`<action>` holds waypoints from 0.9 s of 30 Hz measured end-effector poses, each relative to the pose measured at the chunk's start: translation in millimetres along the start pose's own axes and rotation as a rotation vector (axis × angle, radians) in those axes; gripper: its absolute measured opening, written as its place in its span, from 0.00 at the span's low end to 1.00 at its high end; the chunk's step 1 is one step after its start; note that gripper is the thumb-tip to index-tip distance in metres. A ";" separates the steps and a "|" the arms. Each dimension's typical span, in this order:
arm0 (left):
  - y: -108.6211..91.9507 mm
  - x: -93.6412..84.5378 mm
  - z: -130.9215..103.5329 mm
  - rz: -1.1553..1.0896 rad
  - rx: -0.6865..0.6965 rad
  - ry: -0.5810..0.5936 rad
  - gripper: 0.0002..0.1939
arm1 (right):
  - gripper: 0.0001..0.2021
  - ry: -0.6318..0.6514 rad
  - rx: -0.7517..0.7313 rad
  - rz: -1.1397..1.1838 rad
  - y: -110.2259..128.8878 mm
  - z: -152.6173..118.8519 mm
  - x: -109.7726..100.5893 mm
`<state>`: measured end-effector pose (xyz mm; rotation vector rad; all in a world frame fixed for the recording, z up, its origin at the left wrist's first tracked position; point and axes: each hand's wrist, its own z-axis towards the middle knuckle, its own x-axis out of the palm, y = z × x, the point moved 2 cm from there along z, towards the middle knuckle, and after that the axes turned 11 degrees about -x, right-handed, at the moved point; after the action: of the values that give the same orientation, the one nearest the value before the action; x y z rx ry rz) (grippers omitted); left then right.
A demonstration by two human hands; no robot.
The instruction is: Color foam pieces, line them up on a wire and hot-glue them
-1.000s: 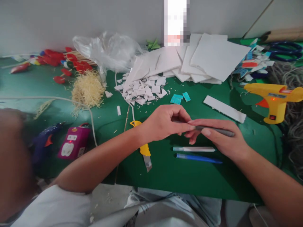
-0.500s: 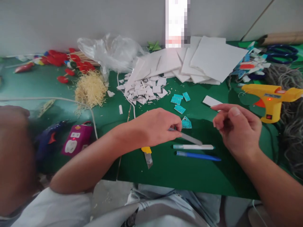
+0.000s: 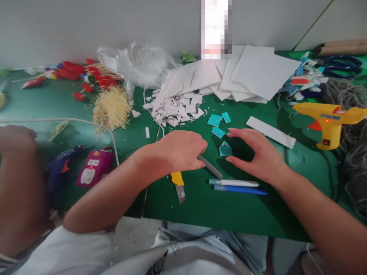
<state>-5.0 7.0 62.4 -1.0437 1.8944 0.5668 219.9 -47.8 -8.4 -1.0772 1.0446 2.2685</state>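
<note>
My two hands over a green table (image 3: 197, 214). My left hand (image 3: 183, 151) is curled round a grey stick (image 3: 212, 168), whose free end slants down toward me and stops just beside a white pen (image 3: 241, 183); the rest of the stick is hidden in my grip. My right hand (image 3: 256, 151) grasps nothing: thumb and forefinger are spread in a wide curve. Its thumb tip lies at the lower corner of a blue house-shaped piece (image 3: 225, 149); whether the two touch, I cannot tell. The piece lies flat on the table between my hands, its peak away from me and a small dark spot near that peak. Other blue pieces (image 3: 218, 132) lie just beyond it.

Handling, as I judge it: the house-shaped piece should be light, thin and fairly stiff, liable to crease or chip at its corners, and best pinched by its opposite side edges. The grey stick looks rigid and smooth, perhaps a little slippery, and is best held near its middle. The bare blade of a yellow cutter (image 3: 177, 178), beside my left wrist, calls for clearance.
</note>
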 end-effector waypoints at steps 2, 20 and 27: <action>3.0 -0.1 1.9 0.008 -0.023 -0.023 0.11 | 0.30 0.044 -0.082 -0.042 0.7 0.4 4.0; 4.5 27.9 46.2 -0.233 -0.022 -0.338 0.22 | 0.30 0.096 -0.120 -0.063 4.9 3.5 6.9; -1.6 29.3 45.3 -0.227 -0.065 -0.342 0.21 | 0.34 0.118 -0.129 -0.094 -0.7 -3.0 0.8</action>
<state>10.2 25.6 14.1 -1.1079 1.4473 0.6325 221.3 -49.7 -10.6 -1.2987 0.8819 2.2451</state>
